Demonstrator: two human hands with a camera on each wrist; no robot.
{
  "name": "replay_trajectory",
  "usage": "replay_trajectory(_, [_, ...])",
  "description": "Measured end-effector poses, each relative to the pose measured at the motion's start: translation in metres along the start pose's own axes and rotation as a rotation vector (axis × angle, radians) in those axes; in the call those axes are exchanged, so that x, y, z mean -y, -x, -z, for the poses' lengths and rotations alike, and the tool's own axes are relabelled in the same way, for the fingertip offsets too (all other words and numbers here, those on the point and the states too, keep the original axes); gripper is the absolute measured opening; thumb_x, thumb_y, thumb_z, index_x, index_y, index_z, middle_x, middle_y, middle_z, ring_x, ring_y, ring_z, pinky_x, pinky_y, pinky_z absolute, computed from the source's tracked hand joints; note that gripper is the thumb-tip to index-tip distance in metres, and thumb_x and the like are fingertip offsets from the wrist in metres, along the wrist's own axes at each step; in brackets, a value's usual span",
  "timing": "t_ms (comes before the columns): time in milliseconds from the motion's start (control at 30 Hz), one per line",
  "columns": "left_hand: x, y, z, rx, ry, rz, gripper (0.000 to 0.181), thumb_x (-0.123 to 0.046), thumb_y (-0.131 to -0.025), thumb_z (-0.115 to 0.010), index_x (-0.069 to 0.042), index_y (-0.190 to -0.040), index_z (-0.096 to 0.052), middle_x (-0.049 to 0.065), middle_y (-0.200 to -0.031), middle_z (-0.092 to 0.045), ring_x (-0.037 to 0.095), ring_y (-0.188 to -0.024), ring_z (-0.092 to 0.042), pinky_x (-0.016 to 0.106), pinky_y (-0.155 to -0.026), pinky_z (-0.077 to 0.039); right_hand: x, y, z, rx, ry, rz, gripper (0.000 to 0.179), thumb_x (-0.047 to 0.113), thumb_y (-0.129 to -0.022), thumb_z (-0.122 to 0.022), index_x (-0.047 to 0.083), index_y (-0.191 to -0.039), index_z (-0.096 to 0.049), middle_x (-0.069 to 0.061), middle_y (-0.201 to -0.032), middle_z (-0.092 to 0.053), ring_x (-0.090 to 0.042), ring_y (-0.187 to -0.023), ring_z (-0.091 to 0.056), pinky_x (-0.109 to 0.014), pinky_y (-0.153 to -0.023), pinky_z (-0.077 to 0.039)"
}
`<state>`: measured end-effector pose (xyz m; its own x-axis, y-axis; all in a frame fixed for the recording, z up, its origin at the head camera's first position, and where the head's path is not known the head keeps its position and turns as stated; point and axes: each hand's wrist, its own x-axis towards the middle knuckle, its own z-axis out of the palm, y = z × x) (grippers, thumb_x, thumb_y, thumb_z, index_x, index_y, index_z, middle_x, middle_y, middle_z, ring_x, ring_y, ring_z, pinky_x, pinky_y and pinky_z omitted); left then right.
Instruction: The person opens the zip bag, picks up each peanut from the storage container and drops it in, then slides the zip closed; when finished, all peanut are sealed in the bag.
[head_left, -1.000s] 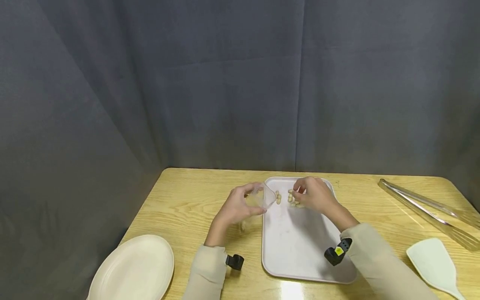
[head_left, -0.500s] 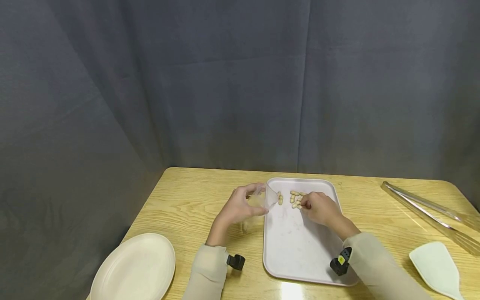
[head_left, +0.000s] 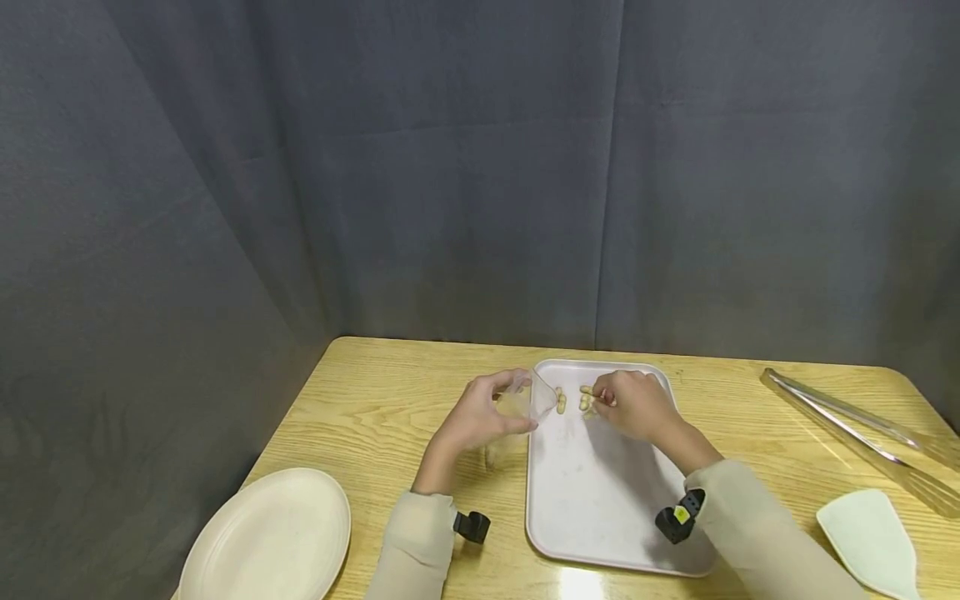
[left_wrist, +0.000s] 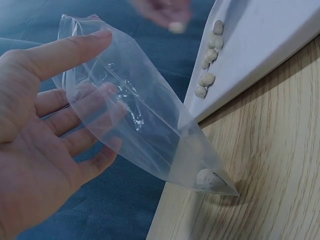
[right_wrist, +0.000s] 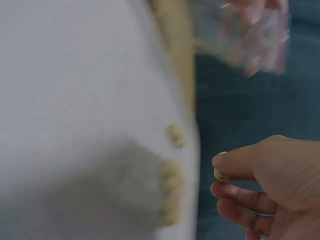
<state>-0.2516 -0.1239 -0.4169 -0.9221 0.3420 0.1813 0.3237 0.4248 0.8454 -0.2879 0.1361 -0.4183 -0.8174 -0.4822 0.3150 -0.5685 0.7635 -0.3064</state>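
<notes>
My left hand [head_left: 480, 412] grips a clear plastic zip bag [left_wrist: 145, 110] near its mouth, thumb on one side and fingers on the other. The mouth faces right, toward the tray, and a peanut [left_wrist: 207, 179] lies in the bag's low corner. Over the far end of the pale tray [head_left: 592, 508], my right hand [head_left: 633, 404] pinches a peanut [right_wrist: 220, 172] between thumb and forefinger, as the right wrist view shows. More unshelled peanuts [head_left: 561, 402] lie on the tray between the two hands, some of them partly hidden by the right hand.
A cream oval plate [head_left: 270, 533] stands at the front left of the wooden table [head_left: 397, 375]. Metal tongs [head_left: 847, 425] and a pale green spatula [head_left: 870, 533] lie to the right of the tray. A dark curtain [head_left: 465, 183] hangs behind the table's far edge.
My right hand reached down to the peanuts at the tray's far right, then came up and slightly left with one pinched. The left hand holds the bag in nearly the same place.
</notes>
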Motion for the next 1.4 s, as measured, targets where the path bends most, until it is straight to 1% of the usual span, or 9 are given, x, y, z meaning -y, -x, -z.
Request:
replay_trajectory(167, [0.000, 0.000, 0.000, -0.001, -0.003, 0.000, 0.069, -0.010, -0.080, -0.082, -0.004, -0.142, -0.053, 0.012, -0.134, -0.061, 0.026, -0.127, -0.052, 0.045, -0.108, -0.038, 0.031, -0.016, 0.024, -0.065, -0.014, 0.053, 0.004, 0.008, -0.083, -0.075, 0.006, -0.087, -0.075, 0.001, -0.074, -0.066, -0.017, -0.067, -0.060, -0.041, -0.063, -0.044])
replay_trajectory(233, [0.000, 0.000, 0.000, 0.002, 0.000, -0.001, 0.070, -0.011, -0.080, -0.082, -0.004, -0.142, -0.052, 0.012, -0.134, -0.061, 0.026, -0.127, -0.052, 0.045, -0.108, -0.039, 0.044, -0.021, 0.029, -0.083, -0.021, 0.078, 0.005, 0.008, -0.083, -0.076, 0.007, -0.089, -0.075, 0.001, -0.075, -0.066, -0.017, -0.069, -0.061, -0.042, -0.066, -0.042])
replay_trajectory(367, [0.000, 0.000, 0.001, 0.005, 0.012, -0.007, 0.070, -0.011, -0.080, -0.082, -0.005, -0.142, -0.052, 0.013, -0.133, -0.062, 0.027, -0.126, -0.053, 0.048, -0.107, -0.039, 0.064, -0.028, 0.031, -0.082, -0.035, 0.129, 0.007, 0.009, -0.084, -0.076, 0.008, -0.091, -0.076, 0.003, -0.076, -0.066, -0.016, -0.070, -0.061, -0.042, -0.068, -0.041])
replay_trajectory(533, [0.001, 0.002, 0.003, 0.002, 0.007, -0.012, 0.070, -0.012, -0.081, -0.082, -0.006, -0.143, -0.052, 0.009, -0.136, -0.060, 0.026, -0.125, -0.053, 0.049, -0.106, -0.040, 0.077, -0.031, 0.025, -0.070, -0.054, 0.172, 0.009, 0.009, -0.083, -0.077, 0.009, -0.092, -0.076, 0.003, -0.076, -0.066, -0.015, -0.070, -0.061, -0.040, -0.066, -0.040])
replay_trajectory(667, [0.000, 0.003, 0.004, 0.009, 0.003, 0.003, 0.072, -0.015, -0.082, -0.082, -0.005, -0.145, -0.049, 0.009, -0.140, -0.056, 0.026, -0.127, -0.051, 0.048, -0.106, -0.039, 0.083, -0.032, 0.023, -0.067, -0.063, 0.186, 0.009, 0.009, -0.083, -0.078, 0.010, -0.091, -0.076, 0.003, -0.077, -0.067, -0.014, -0.071, -0.061, -0.040, -0.067, -0.040])
replay_trajectory(833, [0.000, 0.003, 0.005, 0.015, -0.004, -0.002, 0.071, -0.019, -0.081, -0.083, -0.008, -0.144, -0.051, 0.008, -0.139, -0.056, 0.025, -0.127, -0.051, 0.047, -0.107, -0.040, 0.085, -0.032, 0.023, -0.067, -0.070, 0.185, 0.009, 0.009, -0.083, -0.078, 0.009, -0.091, -0.077, 0.003, -0.076, -0.066, -0.016, -0.070, -0.061, -0.039, -0.066, -0.038])
replay_trajectory(1033, [0.001, 0.002, 0.005, 0.013, -0.008, -0.007, 0.069, -0.020, -0.081, -0.083, -0.008, -0.142, -0.053, 0.007, -0.141, -0.055, 0.025, -0.128, -0.050, 0.048, -0.106, -0.040, 0.085, -0.033, 0.021, -0.071, -0.080, 0.193, 0.006, 0.008, -0.083, -0.077, 0.010, -0.088, -0.078, 0.005, -0.074, -0.066, -0.015, -0.068, -0.060, -0.040, -0.068, -0.040])
replay_trajectory(1233, [0.001, 0.002, 0.004, 0.024, -0.008, 0.000, 0.068, -0.018, -0.081, -0.083, -0.007, -0.142, -0.054, 0.006, -0.144, -0.053, 0.025, -0.130, -0.049, 0.046, -0.107, -0.039, 0.086, -0.033, 0.021, -0.071, -0.100, 0.225, 0.006, 0.007, -0.082, -0.077, 0.011, -0.086, -0.078, 0.007, -0.072, -0.066, -0.013, -0.067, -0.059, -0.038, -0.066, -0.040])
replay_trajectory(1400, [0.001, 0.001, 0.005, 0.033, -0.008, -0.006, 0.069, -0.015, -0.081, -0.082, -0.008, -0.143, -0.053, 0.005, -0.138, -0.058, 0.023, -0.127, -0.052, 0.047, -0.107, -0.038, 0.075, -0.035, 0.025, -0.052, -0.099, 0.150, 0.008, 0.011, -0.085, -0.076, 0.009, -0.093, -0.077, 0.005, -0.074, -0.065, -0.012, -0.064, -0.056, -0.041, -0.068, -0.039])
